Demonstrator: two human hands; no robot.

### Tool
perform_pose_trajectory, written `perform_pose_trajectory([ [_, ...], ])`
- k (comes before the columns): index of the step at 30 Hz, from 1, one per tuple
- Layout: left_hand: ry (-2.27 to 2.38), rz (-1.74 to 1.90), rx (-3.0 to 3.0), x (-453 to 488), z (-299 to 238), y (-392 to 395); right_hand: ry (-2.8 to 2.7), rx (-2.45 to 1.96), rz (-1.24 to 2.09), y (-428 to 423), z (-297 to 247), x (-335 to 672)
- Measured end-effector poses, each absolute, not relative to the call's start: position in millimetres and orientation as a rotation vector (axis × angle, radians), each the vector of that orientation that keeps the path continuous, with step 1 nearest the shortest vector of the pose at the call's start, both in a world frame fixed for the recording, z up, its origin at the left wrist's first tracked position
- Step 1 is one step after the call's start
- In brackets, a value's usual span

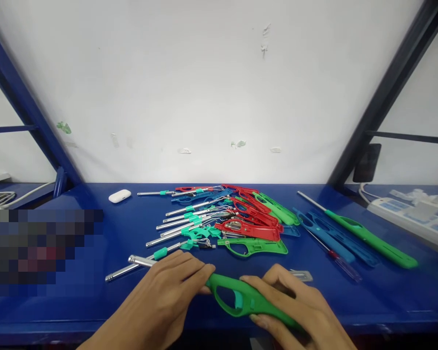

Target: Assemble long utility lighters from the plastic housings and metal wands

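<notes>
Green plastic fills our grip: we hold a green lighter (241,299), the long-nosed kind, low over the front edge of the blue workbench (387,291). Our left hand (168,291) is closed over its front end, where a metal tube (142,261) sticks out to the left past our knuckles. Our right hand (295,304) wraps its fingers around the rear of the handle, thumb on top. The open trigger loop shows between the two hands.

Just beyond our hands lies a heap of parts: red shells (248,228), a green half-shell (253,247) and steel tubes with teal collars (190,221), many touching or crossing. To the right of the heap lie blue shells (332,238), a slim screwdriver (336,253) and a finished green lighter (368,240), side by side. A small metal piece (302,275) sits just beside our right hand. A white earbud case (119,196) rests at the back left, well apart from the heap. A white power strip (409,216) lies far right; its markings are too small for us to read.
</notes>
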State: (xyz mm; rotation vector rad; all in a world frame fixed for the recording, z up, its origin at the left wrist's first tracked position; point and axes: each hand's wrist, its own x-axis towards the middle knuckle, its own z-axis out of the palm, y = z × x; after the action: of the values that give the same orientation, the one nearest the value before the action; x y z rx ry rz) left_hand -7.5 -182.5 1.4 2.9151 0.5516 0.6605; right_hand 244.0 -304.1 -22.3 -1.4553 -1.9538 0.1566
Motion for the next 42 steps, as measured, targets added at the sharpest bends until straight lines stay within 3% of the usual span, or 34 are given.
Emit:
perform_pose_trajectory([
  [9, 0.560, 0.692, 3.158, -16, -13, -179, -1.921, -1.490, 0.152, -301, -23, 241],
  [21, 0.557, 0.734, 3.250, -23, -11, -164, -1.761, -1.449, -0.220, -299, -30, 256],
  [24, 0.664, 0.471, 3.133, -40, -26, -158, -1.609, -1.574, -0.270, -302, -34, 281],
  [31, 0.686, 0.599, 3.312, -31, -30, -175, -1.396, -2.017, -0.474, -321, -44, 365],
  [42, 0.639, 0.614, 3.042, 14, -27, -187, -1.233, -2.328, -0.146, -330, -47, 382],
])
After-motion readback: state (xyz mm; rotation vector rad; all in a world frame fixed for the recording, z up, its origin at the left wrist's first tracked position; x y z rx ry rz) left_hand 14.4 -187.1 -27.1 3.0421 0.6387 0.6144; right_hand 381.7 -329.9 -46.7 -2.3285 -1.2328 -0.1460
